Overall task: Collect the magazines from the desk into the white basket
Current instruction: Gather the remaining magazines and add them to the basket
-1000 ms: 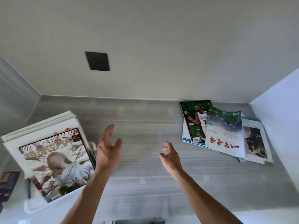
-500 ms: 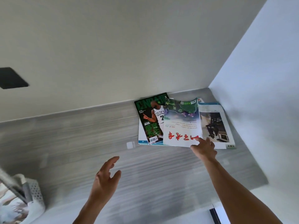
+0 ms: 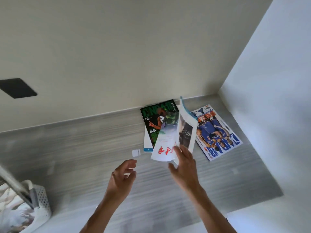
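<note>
My right hand [image 3: 184, 167] grips two magazines by their near edges and tilts them up off the desk: a white one with red characters [image 3: 164, 145] and a white one with a dark photo [image 3: 186, 132]. Flat on the desk behind them lies a green basketball magazine [image 3: 152, 121], with a blue-edged one partly under it. To the right lies a blue basketball magazine [image 3: 218, 133], uncovered. My left hand [image 3: 122, 178] hovers open above the desk, left of the right hand. The white basket [image 3: 42, 204] sits at the lower left with magazines in it.
The grey wood-grain desk [image 3: 84, 157] meets a cream wall at the back and a white side panel [image 3: 269, 98] on the right. A black plate [image 3: 16, 88] is on the wall at left. A small white tag [image 3: 136, 153] lies on the desk.
My right hand reached the pile in the corner, took the two white magazines and lifted them, uncovering the blue basketball magazine. My left hand moved right, closer to them. The view turned right.
</note>
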`<state>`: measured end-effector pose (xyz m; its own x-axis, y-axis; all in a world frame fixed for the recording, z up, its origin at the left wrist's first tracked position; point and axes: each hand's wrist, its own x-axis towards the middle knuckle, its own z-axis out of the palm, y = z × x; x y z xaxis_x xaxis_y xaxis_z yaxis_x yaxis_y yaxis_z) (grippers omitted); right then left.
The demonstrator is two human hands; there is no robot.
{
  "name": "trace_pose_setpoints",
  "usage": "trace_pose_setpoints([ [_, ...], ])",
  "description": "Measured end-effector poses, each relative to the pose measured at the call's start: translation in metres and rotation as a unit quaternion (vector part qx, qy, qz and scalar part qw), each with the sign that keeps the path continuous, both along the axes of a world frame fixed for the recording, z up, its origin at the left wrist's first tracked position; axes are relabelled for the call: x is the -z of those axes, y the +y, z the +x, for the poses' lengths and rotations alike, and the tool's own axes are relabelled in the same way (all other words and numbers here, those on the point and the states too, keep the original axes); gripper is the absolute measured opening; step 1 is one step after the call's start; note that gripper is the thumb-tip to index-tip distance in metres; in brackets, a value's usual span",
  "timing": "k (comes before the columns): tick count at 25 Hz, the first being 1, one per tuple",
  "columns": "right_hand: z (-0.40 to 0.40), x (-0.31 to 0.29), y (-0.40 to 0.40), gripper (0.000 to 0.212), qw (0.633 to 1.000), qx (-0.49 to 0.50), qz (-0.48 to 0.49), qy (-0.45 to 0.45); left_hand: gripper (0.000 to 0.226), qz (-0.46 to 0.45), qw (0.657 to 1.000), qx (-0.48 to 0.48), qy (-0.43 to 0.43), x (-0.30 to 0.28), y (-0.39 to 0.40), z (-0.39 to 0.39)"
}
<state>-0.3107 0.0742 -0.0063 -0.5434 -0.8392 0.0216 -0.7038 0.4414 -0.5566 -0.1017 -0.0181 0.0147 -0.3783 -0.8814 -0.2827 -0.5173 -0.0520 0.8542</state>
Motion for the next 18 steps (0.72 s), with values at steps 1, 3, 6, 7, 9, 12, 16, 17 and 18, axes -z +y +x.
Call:
trace_pose_setpoints([
  [1, 0.019, -0.006, 0.001, 0.059, 0.999, -0.019, -0.026, -0.012, 0.042, 0.000, 1.000, -0.006, 0.020, -0.006, -0.002, -0.005],
  [3, 0.045, -0.022, 0.000, 0.051, 0.994, -0.036, -0.095, -0.036, 0.045, -0.023, 0.999, -0.008, 0.047, -0.017, -0.010, -0.006],
  [6, 0.052, -0.052, -0.014, 0.042, 0.983, -0.054, -0.170, -0.037, 0.074, -0.188, 0.976, 0.056, -0.091, -0.033, -0.024, 0.012],
  [7, 0.053, -0.064, -0.019, 0.042, 0.981, -0.074, -0.177, -0.033, 0.084, -0.244, 0.957, 0.078, -0.139, -0.039, -0.029, 0.021],
  [9, 0.058, -0.089, -0.031, 0.042, 0.974, -0.146, -0.170, -0.029, 0.093, -0.331, 0.910, 0.145, -0.205, -0.052, -0.042, 0.038],
  [12, 0.078, -0.119, -0.052, 0.037, 0.948, -0.241, -0.196, -0.076, 0.052, -0.271, 0.915, 0.236, -0.181, -0.065, -0.065, 0.065],
  [16, 0.093, -0.121, -0.077, 0.050, 0.954, -0.088, -0.279, -0.061, 0.009, -0.057, 0.993, 0.056, 0.082, -0.067, -0.065, 0.093],
  [17, 0.089, -0.113, -0.080, 0.067, 0.965, -0.045, -0.245, -0.079, 0.009, -0.002, 0.990, 0.016, 0.140, -0.068, -0.064, 0.099],
  [18, 0.085, -0.104, -0.079, 0.082, 0.965, -0.018, -0.195, -0.173, 0.008, 0.048, 0.982, 0.006, 0.182, -0.069, -0.062, 0.106],
])
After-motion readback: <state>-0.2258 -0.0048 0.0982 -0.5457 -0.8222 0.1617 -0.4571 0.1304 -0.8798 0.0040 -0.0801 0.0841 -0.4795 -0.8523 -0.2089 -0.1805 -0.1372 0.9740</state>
